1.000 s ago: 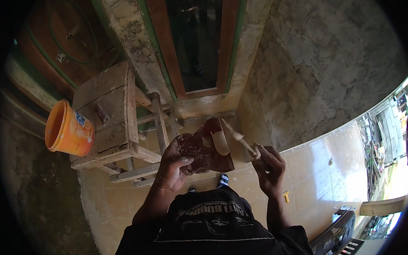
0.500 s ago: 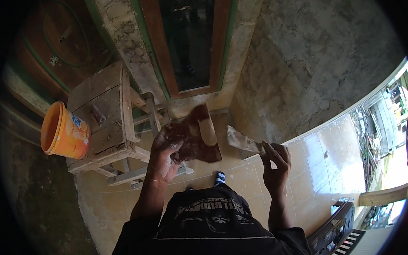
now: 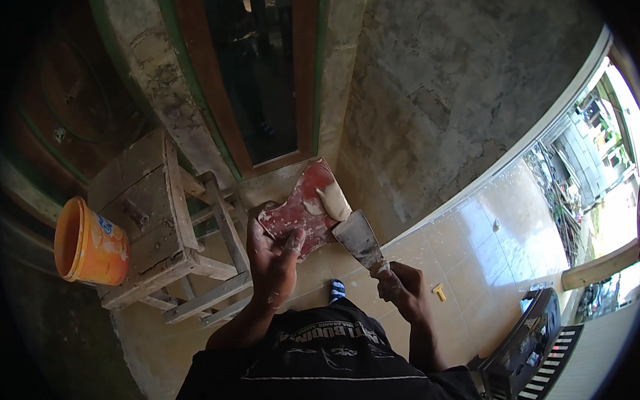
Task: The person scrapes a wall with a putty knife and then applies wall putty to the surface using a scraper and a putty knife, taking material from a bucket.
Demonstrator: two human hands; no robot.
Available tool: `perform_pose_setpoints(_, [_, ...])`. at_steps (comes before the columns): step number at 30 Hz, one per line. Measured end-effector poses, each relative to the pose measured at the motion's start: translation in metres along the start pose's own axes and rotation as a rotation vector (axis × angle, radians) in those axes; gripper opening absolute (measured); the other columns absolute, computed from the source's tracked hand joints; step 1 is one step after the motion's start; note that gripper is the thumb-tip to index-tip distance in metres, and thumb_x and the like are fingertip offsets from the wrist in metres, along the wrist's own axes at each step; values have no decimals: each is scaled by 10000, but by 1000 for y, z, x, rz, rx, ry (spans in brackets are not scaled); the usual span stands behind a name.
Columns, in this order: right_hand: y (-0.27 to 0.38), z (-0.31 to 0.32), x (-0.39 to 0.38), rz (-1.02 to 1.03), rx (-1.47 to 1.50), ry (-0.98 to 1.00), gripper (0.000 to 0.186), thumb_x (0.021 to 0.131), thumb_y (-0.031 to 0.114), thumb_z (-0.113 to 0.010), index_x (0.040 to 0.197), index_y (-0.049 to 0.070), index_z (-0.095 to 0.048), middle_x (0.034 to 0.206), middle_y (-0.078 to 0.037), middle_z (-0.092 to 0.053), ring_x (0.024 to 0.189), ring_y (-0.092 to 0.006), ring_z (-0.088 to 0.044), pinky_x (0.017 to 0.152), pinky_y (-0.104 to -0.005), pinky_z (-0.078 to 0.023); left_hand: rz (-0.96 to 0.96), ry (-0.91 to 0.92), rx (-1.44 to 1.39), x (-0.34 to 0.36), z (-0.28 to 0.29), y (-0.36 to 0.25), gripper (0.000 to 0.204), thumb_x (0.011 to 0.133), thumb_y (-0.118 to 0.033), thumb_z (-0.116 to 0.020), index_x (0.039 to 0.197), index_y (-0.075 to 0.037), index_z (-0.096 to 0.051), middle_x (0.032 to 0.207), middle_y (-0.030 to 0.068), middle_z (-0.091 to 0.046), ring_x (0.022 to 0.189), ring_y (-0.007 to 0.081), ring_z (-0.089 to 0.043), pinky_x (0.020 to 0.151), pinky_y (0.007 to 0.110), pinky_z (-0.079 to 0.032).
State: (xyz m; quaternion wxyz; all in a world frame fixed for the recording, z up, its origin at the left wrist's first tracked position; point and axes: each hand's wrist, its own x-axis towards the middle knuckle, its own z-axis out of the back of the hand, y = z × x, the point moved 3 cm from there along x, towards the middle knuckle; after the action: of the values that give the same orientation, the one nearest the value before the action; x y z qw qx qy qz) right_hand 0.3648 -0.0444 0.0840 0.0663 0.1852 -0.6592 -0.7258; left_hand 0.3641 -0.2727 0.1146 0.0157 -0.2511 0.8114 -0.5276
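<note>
Your left hand [image 3: 274, 258] grips the flat red stained board [image 3: 302, 210] at its near edge; pale soft putty [image 3: 332, 200] sits on its far right part. Your right hand [image 3: 401, 287] is closed on the metal putty knife [image 3: 361, 240], touching the board. The board looks stiff and light, the putty sticky. At left stand a wooden stool [image 3: 157, 215] and an orange plastic bucket [image 3: 89, 241].

Floor [image 3: 473, 240]: pale glossy tiles at the right, running to a rough grey strip along the wall foot at the left.
Wooden stool [image 3: 157, 222]: weathered, stands on the floor near its left edge, close to the wall and door frame.
Orange bucket [image 3: 89, 243]: rests on its side against the stool's left face.
Small yellow object [image 3: 439, 292]: lies on the tiles.
Dark slatted crate [image 3: 526, 348]: sits on the floor toward its lower right corner.
</note>
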Motion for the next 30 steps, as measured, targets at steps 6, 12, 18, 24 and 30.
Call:
perform_pose_setpoints(6, [-8,-10,0,-3,15,-51,491,896,468,-520,879,-15,-607,585,-4,-507,521,-70,-482,481,-217,-371,-45,85,246,-16,2,8,436,843,3,-570,1211,19,-336,1080,121,-504,993,154,-512,891,298,-427])
perform_pose_setpoints(12, [-10,-21,-4,6,102,-28,462,898,443,-533,895,-12,-612,591,0,-504,508,-59,-458,465,-213,-357,-19,238,413,-33,10,7,392,868,-27,-548,1209,34,-366,1051,120,-507,968,151,-523,864,269,-421])
perform_pose_setpoints(18, [0,-33,-12,114,190,-55,309,897,272,-586,965,-27,-627,671,-20,-540,581,-76,-491,507,-233,-393,336,299,131,-34,38,13,409,808,42,-532,1188,8,-385,1057,100,-531,988,154,-541,892,297,-431])
perform_pose_setpoints(24, [-18,-54,-15,554,-521,-491,335,702,-46,-701,1021,52,-668,869,-79,-596,737,-176,-565,629,-283,-471,720,312,-183,-36,66,6,396,762,67,-554,1127,-24,-431,1025,87,-562,929,165,-579,803,304,-518])
perform_pose_setpoints(30, [-31,-63,-30,692,-838,-604,367,638,-10,-746,972,132,-689,880,-69,-590,786,-230,-559,682,-337,-440,776,338,-302,-37,83,7,397,773,85,-519,1138,-42,-430,1044,99,-565,937,180,-600,773,310,-547])
